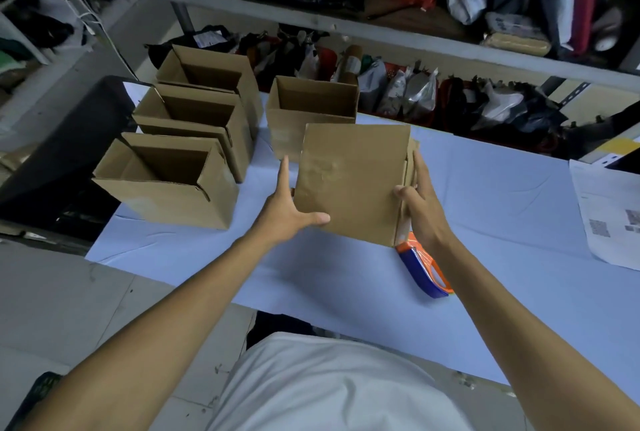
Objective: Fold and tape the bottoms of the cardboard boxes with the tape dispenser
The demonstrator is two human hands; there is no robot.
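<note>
holding a cardboard box (349, 181) between them above the blue surface (502, 195), both hands grasp it: left hand (289, 212) on its left edge with thumb across the face, right hand (420, 202) on its right side. the tape dispenser (424, 268) lies just below. four open boxes (194, 139) stand behind.
</note>
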